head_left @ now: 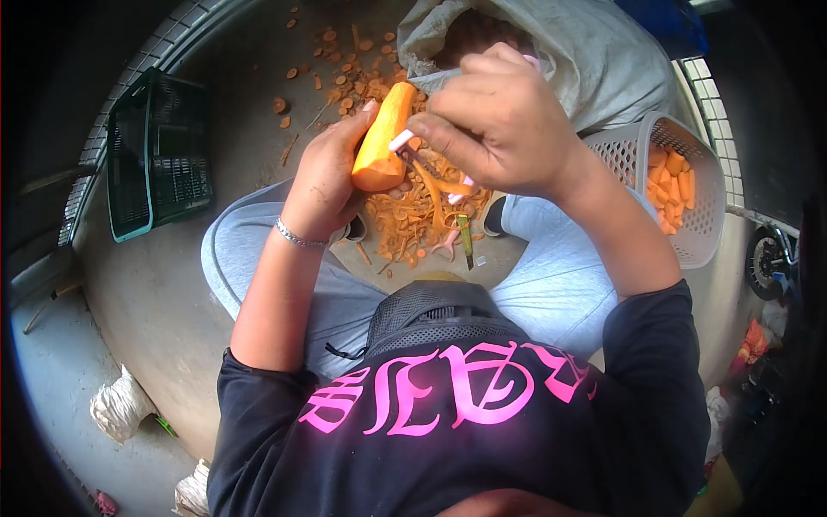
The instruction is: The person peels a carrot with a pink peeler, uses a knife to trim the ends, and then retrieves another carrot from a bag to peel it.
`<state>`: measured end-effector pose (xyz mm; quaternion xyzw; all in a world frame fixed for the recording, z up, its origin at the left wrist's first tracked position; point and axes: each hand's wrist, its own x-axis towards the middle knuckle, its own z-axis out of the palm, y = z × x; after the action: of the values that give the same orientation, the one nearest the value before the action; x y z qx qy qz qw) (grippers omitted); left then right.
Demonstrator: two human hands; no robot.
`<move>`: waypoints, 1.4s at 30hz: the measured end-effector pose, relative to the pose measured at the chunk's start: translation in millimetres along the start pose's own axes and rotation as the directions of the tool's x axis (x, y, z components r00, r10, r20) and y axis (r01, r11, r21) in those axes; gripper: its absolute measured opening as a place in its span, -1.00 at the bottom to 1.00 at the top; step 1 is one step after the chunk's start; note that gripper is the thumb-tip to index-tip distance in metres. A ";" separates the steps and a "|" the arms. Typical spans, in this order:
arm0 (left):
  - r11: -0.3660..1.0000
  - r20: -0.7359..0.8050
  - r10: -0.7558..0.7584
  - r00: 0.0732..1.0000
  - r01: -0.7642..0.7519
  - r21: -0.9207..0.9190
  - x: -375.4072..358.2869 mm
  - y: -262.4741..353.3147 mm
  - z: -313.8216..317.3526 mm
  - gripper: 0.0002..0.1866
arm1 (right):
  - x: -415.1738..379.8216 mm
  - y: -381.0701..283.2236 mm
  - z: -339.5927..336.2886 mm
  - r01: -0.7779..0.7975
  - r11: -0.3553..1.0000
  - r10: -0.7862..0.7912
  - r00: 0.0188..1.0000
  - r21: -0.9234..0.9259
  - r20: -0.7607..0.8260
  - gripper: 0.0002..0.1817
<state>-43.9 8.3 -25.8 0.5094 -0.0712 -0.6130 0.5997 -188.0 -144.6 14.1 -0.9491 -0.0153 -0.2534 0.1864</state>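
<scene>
My left hand (326,177) grips a large orange carrot (382,138) from below and holds it tilted above the floor. My right hand (504,121) is closed on a peeler (405,142) with a white handle, its blade set against the carrot's side. A strip of orange peel (439,185) hangs down from the blade. Under both hands, between my feet, lies a heap of carrot peelings (412,220).
A white plastic basket (689,237) with peeled carrot pieces stands at the right. A grey sack (568,43) lies open ahead. A dark green crate (159,155) stands at the left. Carrot ends are scattered over the concrete floor (250,86). A knife (465,241) lies among the peelings.
</scene>
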 end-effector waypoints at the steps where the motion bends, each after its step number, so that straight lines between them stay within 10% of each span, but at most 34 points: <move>1: 1.000 -0.007 0.006 1.000 -0.005 0.020 0.0 -0.1 0.9 -0.54 | 0.2 -2.7 0.2 0.019 1.000 -0.019 1.000 -0.020 0.003 -0.69; 9: 0.999 -0.164 -0.003 0.986 0.011 0.048 -4.0 -1.1 22.4 -0.54 | 0.0 -9.4 9.0 0.018 0.997 -0.022 0.998 -0.076 -0.053 -0.69; 25: 0.906 -0.241 0.421 0.874 -0.415 0.078 -0.3 -6.2 6.3 -0.54 | -0.8 10.7 11.9 -0.129 0.979 0.097 0.976 -0.159 -0.196 -0.72; 42: 0.991 -0.092 0.108 0.990 -0.115 -0.068 -4.9 -6.8 24.1 -0.56 | 5.0 1.4 -6.6 0.085 0.996 -0.085 0.996 -0.003 -0.031 -0.74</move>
<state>-66.6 1.4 -16.6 0.5087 -0.0506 -0.5578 0.6538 -186.6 -148.6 21.3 -0.9437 -0.0524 -0.2758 0.1750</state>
